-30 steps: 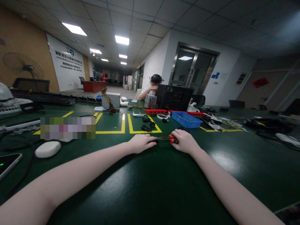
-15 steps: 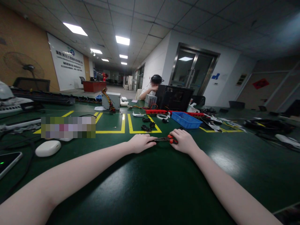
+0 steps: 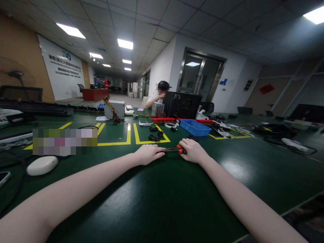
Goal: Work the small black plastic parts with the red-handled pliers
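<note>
A pair of pliers (image 3: 173, 149) with red-and-black handles lies level between my hands, just above the green table (image 3: 157, 199). Wrapped round its handles is my right hand (image 3: 193, 151), closed. My left hand (image 3: 148, 154) is closed too, thumb and fingers pinched right at the tip of the jaws. Whatever sits between those fingertips is too small to make out. Small black parts (image 3: 155, 137) lie on the table beyond my left hand, by a yellow tape line.
Behind my right hand stands a blue tray (image 3: 195, 128). Further back are a black computer case (image 3: 182, 105), a metal power supply unit (image 3: 115, 110) with cables, and a seated person (image 3: 158, 98). A white rounded case (image 3: 42, 165) lies at left.
My view has turned slightly right, so the surroundings shift left. Both hands keep their places around the pliers, whose handles look a little closer together.
</note>
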{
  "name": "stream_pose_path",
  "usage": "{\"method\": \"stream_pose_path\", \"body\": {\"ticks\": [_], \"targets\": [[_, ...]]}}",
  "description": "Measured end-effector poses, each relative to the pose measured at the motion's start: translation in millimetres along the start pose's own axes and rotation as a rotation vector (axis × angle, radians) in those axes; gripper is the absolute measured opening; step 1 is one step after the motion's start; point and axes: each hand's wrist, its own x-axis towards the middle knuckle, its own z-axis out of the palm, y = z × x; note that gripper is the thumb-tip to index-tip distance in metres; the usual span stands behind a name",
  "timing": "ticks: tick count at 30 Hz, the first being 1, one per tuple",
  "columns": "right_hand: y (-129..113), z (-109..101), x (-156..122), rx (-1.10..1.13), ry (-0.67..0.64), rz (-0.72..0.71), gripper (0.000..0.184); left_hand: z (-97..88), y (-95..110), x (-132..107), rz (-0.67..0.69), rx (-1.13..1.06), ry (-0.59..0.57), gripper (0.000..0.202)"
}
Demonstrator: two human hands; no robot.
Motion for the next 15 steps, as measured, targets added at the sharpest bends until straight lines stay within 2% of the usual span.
{"method": "stream_pose_path", "body": {"ticks": [8,15], "targets": [[-0.4,0.1,2.3,-0.035,0.039,0.039,0.021,-0.9,-1.5,0.8,-0.037,-0.024,0.014,0.048],[-1.1,3.3,2.4,-0.019,0.054,0.053,0.026,1.5,-2.0,0.4,-0.016,-0.009,0.014,0.048]]}}
